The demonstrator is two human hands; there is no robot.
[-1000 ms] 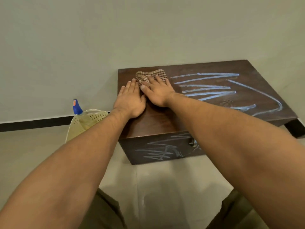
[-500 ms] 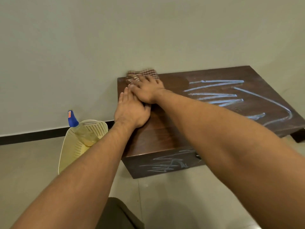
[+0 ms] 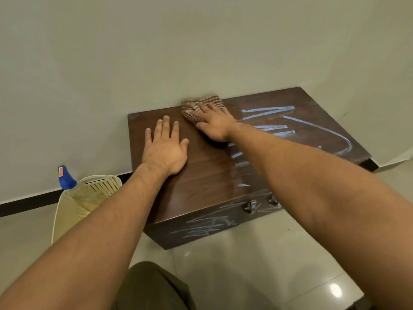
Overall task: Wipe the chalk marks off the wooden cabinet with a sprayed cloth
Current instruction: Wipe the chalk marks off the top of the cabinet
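A low dark wooden cabinet stands against the wall. My right hand presses a brown checked cloth flat on the top, near its back edge. My left hand lies flat on the bare left part of the top, fingers spread, holding nothing. Light blue chalk marks cover the right half of the top. More chalk scribbles run across the cabinet's front face, by two metal latches. My right forearm hides part of the marks.
A cream perforated basket on the floor to the left holds a spray bottle with a blue cap. The wall rises directly behind the cabinet. Glossy floor tiles lie in front, with my knee at the bottom.
My right hand has slid the cloth to the right along the back edge, away from the left corner. My left hand now lies apart from the right with its fingers spread.
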